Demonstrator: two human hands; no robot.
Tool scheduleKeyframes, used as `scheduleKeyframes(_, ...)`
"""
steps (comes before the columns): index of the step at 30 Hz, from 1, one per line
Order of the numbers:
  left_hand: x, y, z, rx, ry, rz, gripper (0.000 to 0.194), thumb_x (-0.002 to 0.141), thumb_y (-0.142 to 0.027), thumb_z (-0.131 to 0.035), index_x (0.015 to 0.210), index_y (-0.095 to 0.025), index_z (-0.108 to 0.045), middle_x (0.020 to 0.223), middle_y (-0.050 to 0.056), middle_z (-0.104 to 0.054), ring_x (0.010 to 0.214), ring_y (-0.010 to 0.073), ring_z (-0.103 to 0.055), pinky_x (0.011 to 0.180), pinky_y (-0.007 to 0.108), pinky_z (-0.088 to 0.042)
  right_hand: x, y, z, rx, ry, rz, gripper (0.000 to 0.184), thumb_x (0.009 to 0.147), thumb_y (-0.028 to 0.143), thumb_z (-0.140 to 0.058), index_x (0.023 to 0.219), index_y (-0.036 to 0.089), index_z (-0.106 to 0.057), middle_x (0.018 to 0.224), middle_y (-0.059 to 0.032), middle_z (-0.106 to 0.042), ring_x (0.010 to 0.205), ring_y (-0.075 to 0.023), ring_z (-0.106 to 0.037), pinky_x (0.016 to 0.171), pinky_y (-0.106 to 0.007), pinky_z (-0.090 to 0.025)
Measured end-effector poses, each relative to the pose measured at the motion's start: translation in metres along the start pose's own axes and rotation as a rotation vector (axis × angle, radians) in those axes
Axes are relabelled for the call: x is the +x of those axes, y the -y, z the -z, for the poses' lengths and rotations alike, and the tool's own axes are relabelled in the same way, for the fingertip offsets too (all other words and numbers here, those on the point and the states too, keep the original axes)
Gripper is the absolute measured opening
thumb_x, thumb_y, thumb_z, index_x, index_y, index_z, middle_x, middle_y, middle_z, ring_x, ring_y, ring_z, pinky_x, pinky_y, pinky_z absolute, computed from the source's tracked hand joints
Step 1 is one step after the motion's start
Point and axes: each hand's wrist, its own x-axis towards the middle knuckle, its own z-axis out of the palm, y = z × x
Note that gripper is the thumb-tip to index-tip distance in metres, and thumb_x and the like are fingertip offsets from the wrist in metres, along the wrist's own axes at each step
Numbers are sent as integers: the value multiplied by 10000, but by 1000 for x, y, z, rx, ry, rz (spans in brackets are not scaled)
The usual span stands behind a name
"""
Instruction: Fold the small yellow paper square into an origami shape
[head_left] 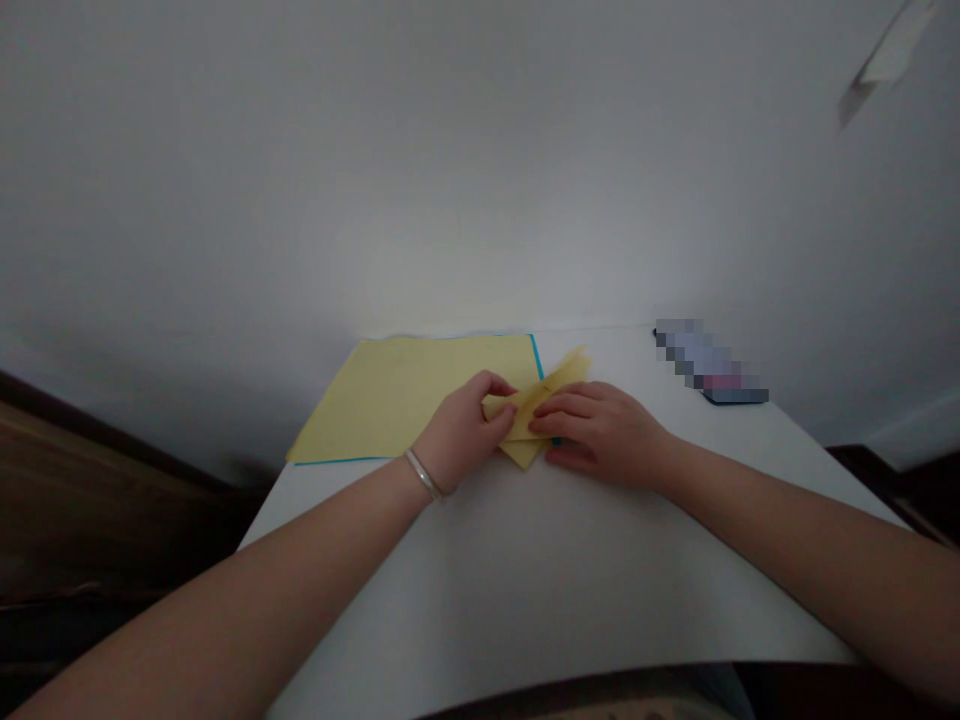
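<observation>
A small folded piece of yellow paper (541,392) lies on the white table (540,560), partly over the edge of a stack of yellow sheets (405,395). My left hand (461,432), with a silver bracelet on the wrist, pinches the folded paper's left part with curled fingers. My right hand (600,428) lies on the paper's right side, fingers together and pressed flat on it. The paper's far tip sticks out beyond both hands.
A blue sheet edge (537,358) shows under the yellow stack. A dark phone, blurred out (712,368), lies at the table's far right by the white wall. Dark wooden furniture (90,480) stands left of the table.
</observation>
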Motion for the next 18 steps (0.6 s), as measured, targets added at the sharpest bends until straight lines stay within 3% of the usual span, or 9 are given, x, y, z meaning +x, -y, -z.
scheduleKeyframes(6,2,2,-6,-253,64,106,256,776,-326,-548,971,-162,-524,972,43,-621,518,85,-542,470,228,-450,0,1,-2,-62,-7,28,281,884,276,-471,1111,204,-620,1113,-67,-647,1008,-220,-555,840,-378,-437)
scheduleKeyframes(10,2,-1,-6,-253,80,114,235,771,-315,-559,944,-161,-517,816,6,-614,494,82,-524,450,206,-427,-1,3,-2,-129,-22,61,280,897,288,-453,1094,203,-632,1059,-74,-664,933,-211,-574,771,-347,-443)
scheduleKeyframes(13,0,-3,-5,-214,120,66,211,790,-301,-541,950,-166,-514,728,-17,-601,502,89,-536,456,198,-424,0,5,-2,-158,-11,61,272,908,282,-429,1035,202,-656,982,-68,-677,875,-199,-577,724,-324,-435)
scheduleKeyframes(18,-2,-4,-2,-65,104,-85,167,820,-267,-516,964,-184,-511,919,30,-647,734,134,-624,644,252,-503,1,7,-3,-147,9,21,257,906,277,-433,956,217,-678,884,-49,-678,802,-177,-575,659,-298,-409)
